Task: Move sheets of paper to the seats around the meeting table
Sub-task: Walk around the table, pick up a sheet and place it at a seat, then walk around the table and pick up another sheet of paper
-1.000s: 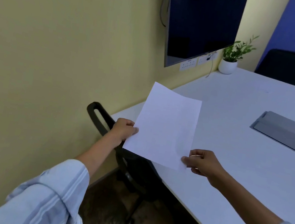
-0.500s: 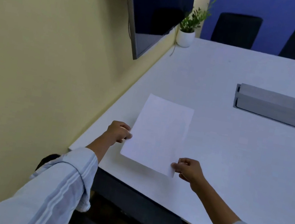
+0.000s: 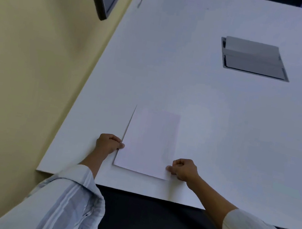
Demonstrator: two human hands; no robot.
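While both hands pinch it, left hand (image 3: 108,144) on its left side and right hand (image 3: 184,169) at its near right corner, the sheet of paper (image 3: 149,144) lies near the worktop (image 3: 224,126) near-left corner; its raised left side could catch air and skid on release

My sleeves (image 3: 72,199) are pale blue with lighter stripes. The sheet of paper (image 3: 149,144) is white on the white table (image 3: 224,126), whose cable hatch (image 3: 253,57) is grey. The wall (image 3: 26,53) is cream yellow, the chair seat (image 3: 147,225) black.
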